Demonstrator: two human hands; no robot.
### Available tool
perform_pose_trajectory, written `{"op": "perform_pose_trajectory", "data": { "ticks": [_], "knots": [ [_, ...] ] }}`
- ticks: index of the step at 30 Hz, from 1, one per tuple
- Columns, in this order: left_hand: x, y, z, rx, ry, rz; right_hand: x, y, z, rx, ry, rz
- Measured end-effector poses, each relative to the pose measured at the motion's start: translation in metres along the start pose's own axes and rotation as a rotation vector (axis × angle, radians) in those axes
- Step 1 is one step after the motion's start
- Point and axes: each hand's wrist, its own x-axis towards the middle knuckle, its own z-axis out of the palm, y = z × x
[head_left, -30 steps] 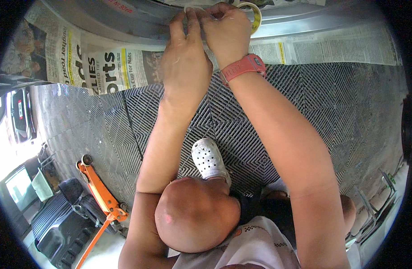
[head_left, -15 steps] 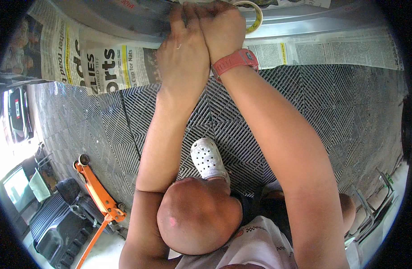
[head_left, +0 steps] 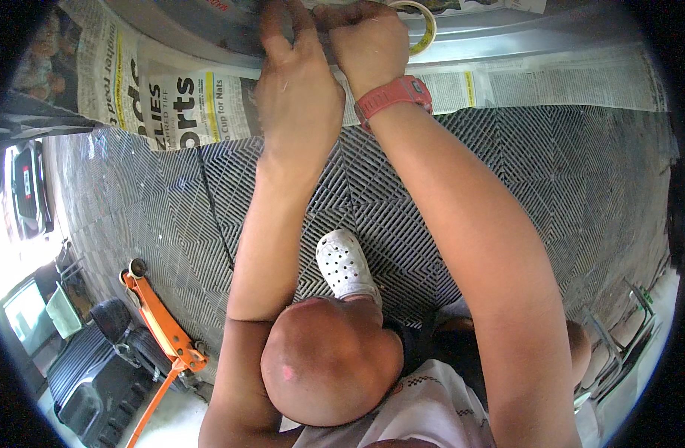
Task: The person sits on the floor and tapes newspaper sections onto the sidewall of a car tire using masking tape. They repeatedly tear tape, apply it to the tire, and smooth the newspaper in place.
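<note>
Both my hands reach up to a grey curved car panel at the top. My left hand lies against it, fingers stretched and parted, the tips partly cut off by the frame's edge. Just to its right, my right hand, with a red watch on the wrist, is curled closed. A roll of masking tape juts out from behind this hand, which appears to grip it; the fingers on it are hidden. Newspaper sheets line the panel's lower edge, passing behind my hands.
Dark ribbed floor tiles spread below. My foot in a white clog and my bent knee are between my forearms. An orange floor jack stands at the left, near black plastic car parts. Metal frames are at the right.
My left hand has shifted slightly left, away from the right hand, and its fingers have spread. My right hand with the tape roll stays nearly in place.
</note>
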Motion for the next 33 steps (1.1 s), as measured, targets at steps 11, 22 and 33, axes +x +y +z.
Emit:
{"op": "perform_pose_trajectory", "data": {
  "ticks": [11,22,33],
  "knots": [
    [-0.014,-0.012,0.018,-0.154,0.013,0.143,0.008,0.011,-0.002,-0.002,-0.106,-0.053],
    [-0.011,-0.005,0.016,-0.207,0.009,0.06,0.007,0.017,-0.004,0.014,-0.109,-0.045],
    [-0.002,-0.014,0.017,-0.076,-0.127,0.154,-0.004,0.012,-0.024,0.025,-0.169,0.049]
  ]
}}
